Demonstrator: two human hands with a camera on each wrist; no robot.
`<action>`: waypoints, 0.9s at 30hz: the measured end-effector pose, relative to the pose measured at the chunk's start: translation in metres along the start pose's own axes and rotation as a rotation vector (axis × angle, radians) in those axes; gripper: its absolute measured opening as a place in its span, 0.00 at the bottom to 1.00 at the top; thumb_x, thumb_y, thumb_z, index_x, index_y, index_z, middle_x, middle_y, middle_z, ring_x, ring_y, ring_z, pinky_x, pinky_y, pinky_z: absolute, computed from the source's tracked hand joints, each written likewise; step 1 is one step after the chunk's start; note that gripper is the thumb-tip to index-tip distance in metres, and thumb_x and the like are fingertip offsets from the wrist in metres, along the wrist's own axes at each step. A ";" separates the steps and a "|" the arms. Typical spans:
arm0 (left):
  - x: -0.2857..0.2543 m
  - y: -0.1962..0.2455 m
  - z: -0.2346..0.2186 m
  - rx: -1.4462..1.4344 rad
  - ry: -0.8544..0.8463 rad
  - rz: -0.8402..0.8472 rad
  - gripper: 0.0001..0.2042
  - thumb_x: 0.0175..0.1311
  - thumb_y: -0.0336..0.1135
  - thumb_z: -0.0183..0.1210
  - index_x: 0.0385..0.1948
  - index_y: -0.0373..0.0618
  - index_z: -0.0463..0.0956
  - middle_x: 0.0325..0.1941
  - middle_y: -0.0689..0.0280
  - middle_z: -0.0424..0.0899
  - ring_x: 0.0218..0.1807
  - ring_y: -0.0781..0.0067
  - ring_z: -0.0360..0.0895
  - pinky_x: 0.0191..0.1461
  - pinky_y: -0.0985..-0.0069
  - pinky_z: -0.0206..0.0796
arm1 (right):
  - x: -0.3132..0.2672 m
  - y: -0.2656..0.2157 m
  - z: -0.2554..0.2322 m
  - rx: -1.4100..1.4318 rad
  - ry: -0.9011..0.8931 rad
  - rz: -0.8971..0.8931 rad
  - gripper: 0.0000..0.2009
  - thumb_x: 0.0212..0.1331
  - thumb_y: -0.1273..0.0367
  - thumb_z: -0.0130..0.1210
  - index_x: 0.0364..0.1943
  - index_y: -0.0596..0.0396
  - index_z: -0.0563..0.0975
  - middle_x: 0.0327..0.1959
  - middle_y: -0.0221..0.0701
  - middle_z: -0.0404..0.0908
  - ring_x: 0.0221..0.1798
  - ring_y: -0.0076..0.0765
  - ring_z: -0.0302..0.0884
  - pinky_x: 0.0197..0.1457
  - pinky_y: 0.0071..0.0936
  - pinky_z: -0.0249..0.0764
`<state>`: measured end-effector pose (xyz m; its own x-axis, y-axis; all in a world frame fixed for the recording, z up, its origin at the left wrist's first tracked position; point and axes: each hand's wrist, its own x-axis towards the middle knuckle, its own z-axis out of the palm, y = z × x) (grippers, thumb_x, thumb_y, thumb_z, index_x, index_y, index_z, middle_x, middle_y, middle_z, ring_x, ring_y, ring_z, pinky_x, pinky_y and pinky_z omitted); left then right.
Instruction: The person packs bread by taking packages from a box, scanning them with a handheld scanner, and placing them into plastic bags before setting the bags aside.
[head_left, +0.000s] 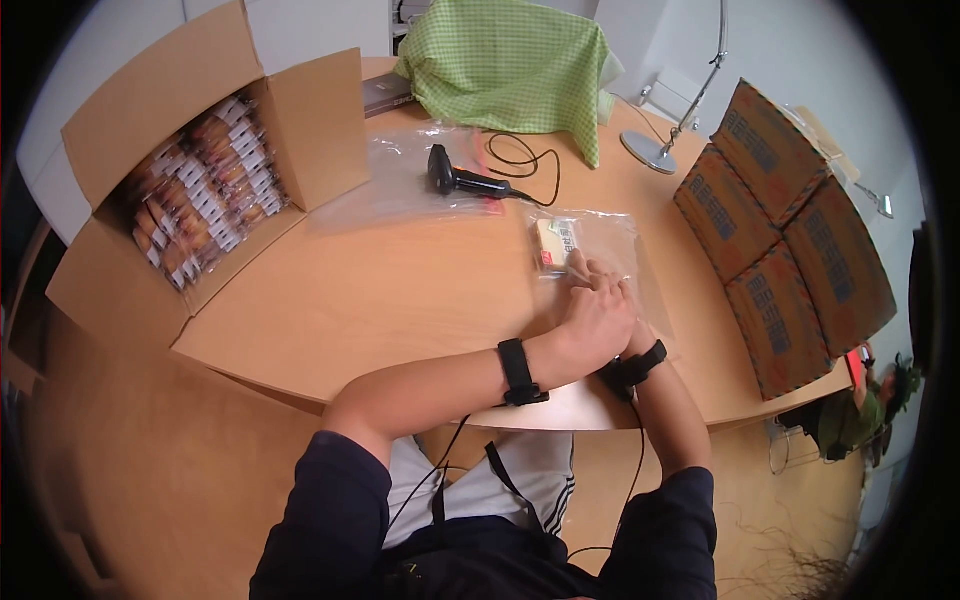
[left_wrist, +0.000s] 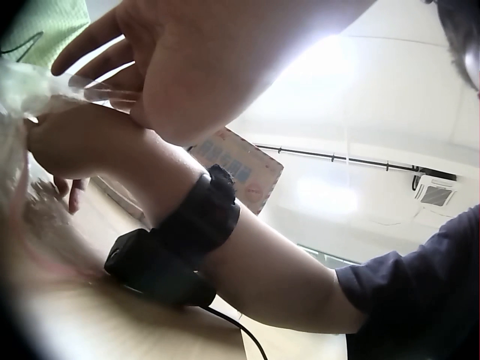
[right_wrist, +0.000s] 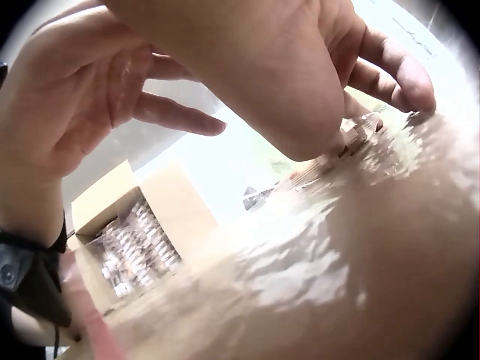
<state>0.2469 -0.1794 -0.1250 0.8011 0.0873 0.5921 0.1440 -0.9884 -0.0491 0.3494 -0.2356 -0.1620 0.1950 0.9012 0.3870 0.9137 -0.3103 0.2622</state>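
A clear plastic bag point(head_left: 612, 232) lies on the table before the person, with a small pale box with a red patch point(head_left: 553, 248) inside it. The left hand point(head_left: 597, 318) reaches across over the right hand and covers much of it. In the left wrist view the left hand's fingers point(left_wrist: 94, 52) spread nearly straight, and clear film crosses in front of them. Low over the bag is the right hand point(right_wrist: 319, 90), its loosely bent fingers point(right_wrist: 409, 79) right at the shiny film. A finger reaches the box's near edge in the head view.
An open carton point(head_left: 315, 130) of wrapped goods stands at left. A black barcode scanner point(head_left: 465, 183) with a cable lies on flat plastic bags point(head_left: 380, 195). Stacked cartons point(head_left: 790, 245) rise at right, near a lamp base point(head_left: 650, 152). Green checked cloth point(head_left: 505, 65) covers something behind.
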 end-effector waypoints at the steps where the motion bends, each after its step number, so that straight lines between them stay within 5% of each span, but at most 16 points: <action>1: 0.000 -0.001 -0.004 0.000 -0.001 -0.002 0.23 0.56 0.34 0.54 0.51 0.25 0.72 0.44 0.43 0.80 0.47 0.53 0.77 0.32 0.70 0.75 | 0.002 0.000 -0.002 0.001 -0.001 -0.001 0.15 0.59 0.62 0.51 0.49 0.44 0.81 0.71 0.31 0.63 0.70 0.36 0.62 0.66 0.37 0.62; 4: -0.003 0.000 -0.016 -0.016 -0.173 0.077 0.23 0.56 0.35 0.54 0.50 0.26 0.72 0.42 0.46 0.81 0.47 0.55 0.77 0.32 0.70 0.74 | 0.011 0.008 0.000 -0.161 -0.026 -0.107 0.16 0.60 0.60 0.52 0.51 0.42 0.81 0.71 0.31 0.63 0.69 0.39 0.63 0.68 0.40 0.61; 6: -0.007 0.002 -0.022 0.044 -0.077 0.047 0.24 0.55 0.36 0.56 0.50 0.26 0.72 0.44 0.46 0.80 0.48 0.55 0.77 0.32 0.69 0.73 | 0.014 0.021 0.022 0.394 -0.010 0.055 0.21 0.62 0.59 0.51 0.60 0.41 0.75 0.72 0.31 0.62 0.70 0.43 0.61 0.71 0.42 0.58; 10: -0.006 0.003 -0.021 0.054 -0.128 0.015 0.25 0.54 0.38 0.57 0.50 0.25 0.72 0.47 0.45 0.79 0.48 0.56 0.76 0.32 0.69 0.72 | 0.010 0.018 0.019 0.415 -0.044 0.188 0.28 0.63 0.58 0.51 0.69 0.42 0.64 0.72 0.32 0.62 0.71 0.46 0.60 0.71 0.41 0.58; 13: -0.006 0.001 -0.034 0.071 -0.158 0.077 0.26 0.58 0.44 0.57 0.50 0.28 0.73 0.48 0.47 0.79 0.47 0.57 0.76 0.35 0.68 0.71 | 0.005 0.025 -0.008 0.148 -0.109 -0.053 0.33 0.63 0.58 0.51 0.72 0.44 0.56 0.72 0.33 0.61 0.70 0.48 0.61 0.69 0.39 0.61; 15: -0.006 0.003 -0.042 -0.060 -0.234 0.048 0.28 0.62 0.52 0.54 0.51 0.31 0.74 0.46 0.49 0.79 0.46 0.58 0.75 0.39 0.65 0.70 | 0.004 0.017 -0.047 0.677 -0.230 0.255 0.27 0.59 0.62 0.55 0.65 0.49 0.68 0.69 0.38 0.66 0.67 0.54 0.63 0.68 0.41 0.63; 19: -0.005 0.000 -0.036 -0.077 -0.182 -0.020 0.30 0.65 0.58 0.50 0.50 0.35 0.76 0.45 0.51 0.79 0.46 0.58 0.76 0.42 0.62 0.69 | -0.013 0.011 -0.068 0.467 -0.218 0.050 0.25 0.57 0.64 0.56 0.59 0.57 0.69 0.66 0.45 0.67 0.60 0.55 0.68 0.59 0.43 0.68; 22: 0.003 -0.014 -0.038 -0.138 -0.348 -0.095 0.28 0.65 0.57 0.49 0.49 0.37 0.77 0.46 0.50 0.80 0.47 0.58 0.76 0.44 0.60 0.69 | -0.033 0.003 -0.076 0.262 -0.210 -0.175 0.23 0.56 0.66 0.57 0.54 0.64 0.71 0.63 0.52 0.67 0.54 0.56 0.74 0.51 0.45 0.73; 25: 0.008 -0.028 -0.022 -0.040 -0.377 -0.168 0.27 0.67 0.56 0.48 0.49 0.38 0.77 0.46 0.50 0.80 0.49 0.56 0.76 0.45 0.57 0.69 | -0.082 -0.007 -0.082 0.338 -0.195 -0.014 0.18 0.55 0.69 0.58 0.48 0.64 0.74 0.61 0.51 0.70 0.55 0.55 0.75 0.54 0.44 0.74; 27: 0.003 -0.038 -0.013 0.128 -0.355 -0.060 0.25 0.68 0.53 0.47 0.48 0.37 0.77 0.47 0.51 0.80 0.51 0.54 0.75 0.44 0.55 0.69 | -0.086 -0.020 -0.127 0.449 -0.266 0.002 0.14 0.54 0.72 0.58 0.45 0.62 0.76 0.55 0.49 0.76 0.53 0.54 0.77 0.53 0.41 0.75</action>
<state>0.2359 -0.1431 -0.1107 0.9371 0.2046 0.2827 0.2504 -0.9585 -0.1360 0.2694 -0.3455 -0.0886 0.2271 0.9646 0.1337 0.9649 -0.2043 -0.1653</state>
